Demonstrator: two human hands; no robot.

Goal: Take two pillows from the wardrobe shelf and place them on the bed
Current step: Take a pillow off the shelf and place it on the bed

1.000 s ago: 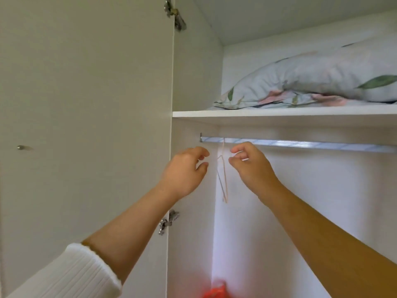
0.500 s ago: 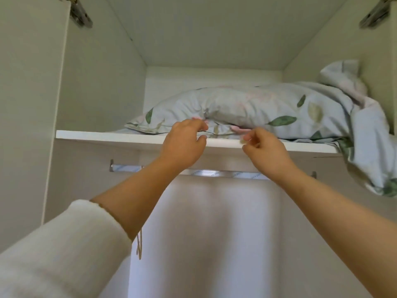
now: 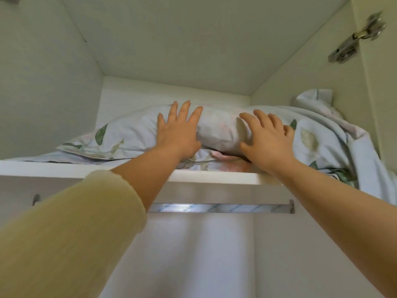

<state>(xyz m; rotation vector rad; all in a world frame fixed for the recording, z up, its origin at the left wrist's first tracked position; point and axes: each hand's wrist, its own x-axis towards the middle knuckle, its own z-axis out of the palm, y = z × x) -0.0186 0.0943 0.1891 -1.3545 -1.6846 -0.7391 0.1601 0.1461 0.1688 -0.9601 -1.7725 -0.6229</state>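
A pale blue pillow point(image 3: 219, 127) with a green leaf print lies on the high white wardrobe shelf point(image 3: 64, 169). A second pillow point(image 3: 202, 164) in the same fabric lies flat beneath it, mostly hidden. My left hand point(image 3: 177, 132) rests flat on the top pillow's left half with fingers spread. My right hand point(image 3: 266, 138) lies on its right half, fingers straight, the thumb low on the pillow's front. Neither hand has curled round the fabric.
Matching bedding point(image 3: 335, 147) is bunched at the shelf's right end and spills over the edge. A metal hanging rail point(image 3: 219, 208) runs under the shelf. A door hinge point(image 3: 354, 41) sits at the upper right. The wardrobe walls close in on both sides.
Both hands rose from below the rail to the shelf edge and then onto the top pillow, their fingers uncurling and spreading. The view tilted upward.
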